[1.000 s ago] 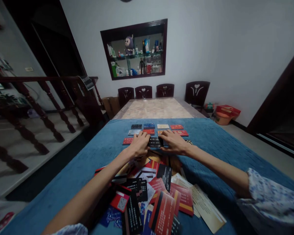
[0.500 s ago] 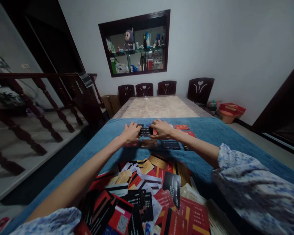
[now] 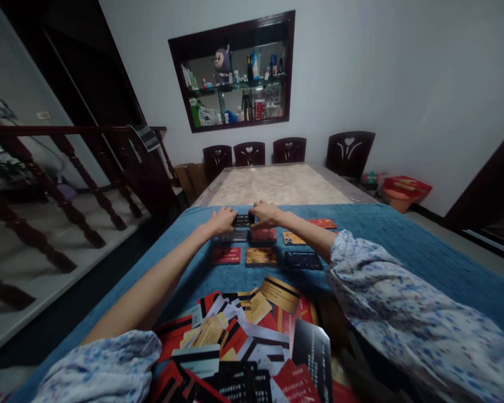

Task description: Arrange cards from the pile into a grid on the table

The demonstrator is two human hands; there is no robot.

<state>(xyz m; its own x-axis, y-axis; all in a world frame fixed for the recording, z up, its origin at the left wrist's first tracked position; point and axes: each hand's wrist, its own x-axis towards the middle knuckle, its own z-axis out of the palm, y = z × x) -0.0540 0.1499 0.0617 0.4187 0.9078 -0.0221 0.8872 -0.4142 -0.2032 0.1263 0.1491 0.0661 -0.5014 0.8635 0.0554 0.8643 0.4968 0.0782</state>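
A black card with pale print is held at its two ends, at the far side of the laid-out cards. My left hand closes on its left end, and my right hand grips the right end. Just nearer lie a grey card and a red-pink card. In the front row are a red card, a gold card and a dark blue card. A yellow card lies partly beneath my right forearm in view. Whether the black card touches the cloth is hard to tell.
A loose heap of mixed cards covers the near part of the blue cloth. Another red card lies to the right. Beyond the cloth the stone tabletop extends toward several dark chairs. Wooden railings stand left.
Both hands have moved a little farther away with the black card, uncovering the grey and red-pink cards. My right forearm has swung left, and the view has shifted slightly.
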